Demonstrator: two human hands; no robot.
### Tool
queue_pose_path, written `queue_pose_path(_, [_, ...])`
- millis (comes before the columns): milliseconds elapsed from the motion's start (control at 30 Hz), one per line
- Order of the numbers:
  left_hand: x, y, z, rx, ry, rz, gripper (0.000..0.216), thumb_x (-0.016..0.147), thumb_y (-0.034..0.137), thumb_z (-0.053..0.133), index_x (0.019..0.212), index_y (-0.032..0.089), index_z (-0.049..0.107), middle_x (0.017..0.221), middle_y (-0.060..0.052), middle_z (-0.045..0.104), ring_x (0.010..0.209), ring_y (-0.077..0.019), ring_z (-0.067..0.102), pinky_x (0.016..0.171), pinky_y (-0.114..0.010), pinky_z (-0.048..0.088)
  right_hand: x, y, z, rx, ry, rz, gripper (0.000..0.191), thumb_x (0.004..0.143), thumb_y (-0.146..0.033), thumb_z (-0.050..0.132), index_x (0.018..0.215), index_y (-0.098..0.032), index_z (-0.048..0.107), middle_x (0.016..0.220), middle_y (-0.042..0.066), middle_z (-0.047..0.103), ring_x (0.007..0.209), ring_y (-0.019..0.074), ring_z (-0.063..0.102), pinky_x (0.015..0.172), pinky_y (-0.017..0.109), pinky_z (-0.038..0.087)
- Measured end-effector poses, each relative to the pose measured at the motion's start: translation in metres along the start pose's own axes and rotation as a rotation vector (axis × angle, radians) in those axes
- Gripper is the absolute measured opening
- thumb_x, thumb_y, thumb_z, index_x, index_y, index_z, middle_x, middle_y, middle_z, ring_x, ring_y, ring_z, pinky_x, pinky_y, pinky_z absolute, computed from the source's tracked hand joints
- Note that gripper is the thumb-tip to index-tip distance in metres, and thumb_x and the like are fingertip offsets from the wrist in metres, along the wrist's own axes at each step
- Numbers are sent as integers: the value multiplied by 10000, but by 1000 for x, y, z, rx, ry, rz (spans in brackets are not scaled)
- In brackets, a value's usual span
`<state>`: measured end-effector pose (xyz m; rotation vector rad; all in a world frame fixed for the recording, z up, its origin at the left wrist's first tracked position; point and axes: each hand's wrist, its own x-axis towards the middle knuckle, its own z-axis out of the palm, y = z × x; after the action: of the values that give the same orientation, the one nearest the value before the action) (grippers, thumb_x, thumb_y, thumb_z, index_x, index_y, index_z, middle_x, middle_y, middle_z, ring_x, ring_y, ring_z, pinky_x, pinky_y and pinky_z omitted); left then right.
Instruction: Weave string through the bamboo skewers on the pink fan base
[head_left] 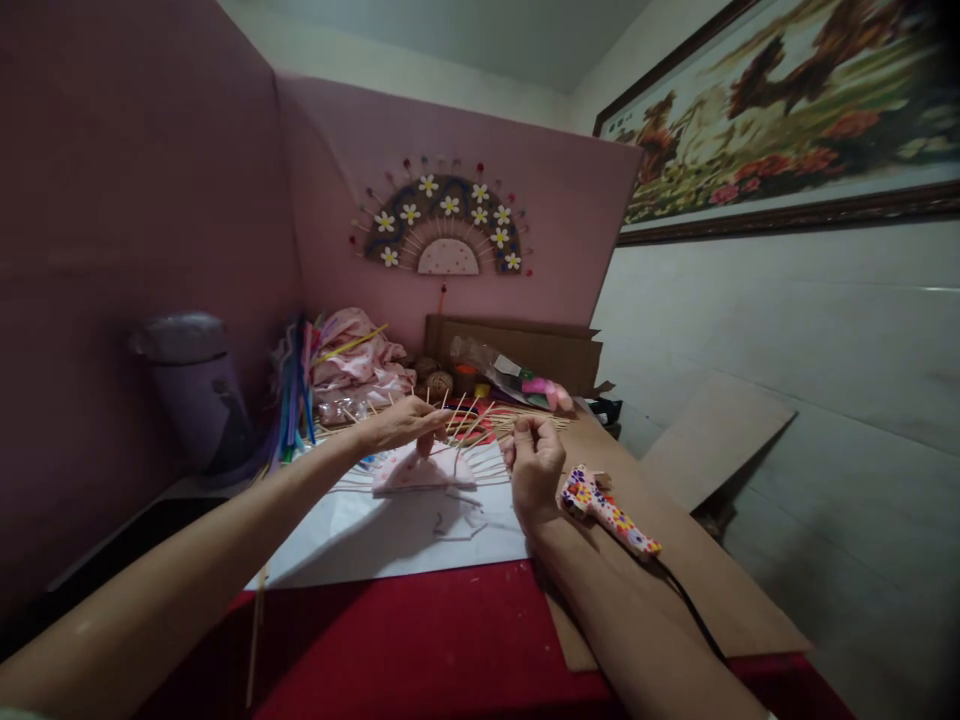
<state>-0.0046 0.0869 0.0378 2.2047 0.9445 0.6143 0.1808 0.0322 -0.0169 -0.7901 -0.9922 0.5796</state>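
My left hand [401, 423] reaches over a pink half-round piece [420, 470] with thin wooden sticks [480, 420] fanned out around it, fingers pressed down on the piece and sticks. My right hand [534, 465] is closed in a pinch beside it, fingertips holding a thin stick. Both rest above a white sheet [397, 535] on the red table [420, 640]. A glue gun [609, 510] with a coloured dot pattern lies just right of my right wrist on brown cardboard [675, 570].
A finished fan decoration [444, 228] with white flowers hangs on the pink wall. Pink cloth [356, 360], coloured straws [296, 390], a purple bin [193, 390], yarn balls and a cardboard box [525, 350] crowd the back. A framed picture [787, 110] hangs at right.
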Motion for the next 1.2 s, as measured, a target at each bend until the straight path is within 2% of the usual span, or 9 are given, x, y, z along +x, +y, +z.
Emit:
queue_pose_path(100, [-6,-1,-2,127,94,-16,242,739,235,505,866,133,684,690,-40,680,638,-146,596,624,-237,453,1,-1,0,19,0,-16,215,817,-382,534,749,-195,455,476,-91,384,396,64,340,378,178,256])
queue_pose_path(233, [-7,6,13,234,101,22,587,549,9,468,1080,193,637,1121,-48,647,1003,-174,573,843,-254,432,-2,-5,0,25,-11,-44,196,824,-359,531,747,-195,458,474,-93,373,398,63,335,377,178,253])
queue_pose_path(300, [-5,9,25,250,84,58,644,535,-4,454,1121,208,618,1188,-37,614,1049,-169,551,861,-240,420,-3,-6,-1,41,-22,-51,190,830,-354,524,747,-195,459,465,-95,365,394,61,325,376,179,249])
queue_pose_path(500, [-2,-13,24,507,269,13,220,697,151,476,722,156,695,660,-28,648,639,-151,556,619,-242,413,7,-10,-3,135,58,-3,201,786,-359,551,741,-190,452,539,-87,406,389,37,360,362,163,247])
queue_pose_path(633, [-10,-28,-8,614,450,-19,217,750,239,491,677,162,681,692,-65,626,704,-182,538,650,-270,379,15,-6,-4,237,143,143,229,701,-352,591,710,-187,431,564,-91,404,358,20,360,329,151,201])
queue_pose_path(833, [-21,-21,-39,725,646,1,272,808,310,446,729,173,668,769,-73,644,720,-186,556,650,-272,384,17,-1,-4,252,159,187,213,691,-327,584,687,-188,423,530,-100,384,344,16,357,326,140,198])
queue_pose_path(1000, [-26,-16,-45,740,812,45,206,784,271,492,712,167,655,752,-65,650,708,-183,567,635,-270,384,16,0,-5,215,134,181,230,699,-346,590,693,-192,420,512,-102,376,347,23,352,326,140,204])
queue_pose_path(1133, [-31,2,-38,533,1030,162,207,800,289,495,713,160,631,605,-17,590,593,-142,527,573,-243,363,15,4,-5,175,92,162,220,711,-356,587,720,-191,442,491,-99,404,340,29,335,326,147,200])
queue_pose_path(1200, [-34,13,-29,494,1031,228,265,823,336,485,667,158,605,572,-7,561,559,-126,498,562,-237,353,15,4,-5,167,78,148,213,720,-358,581,726,-193,447,481,-97,412,338,32,327,325,151,199])
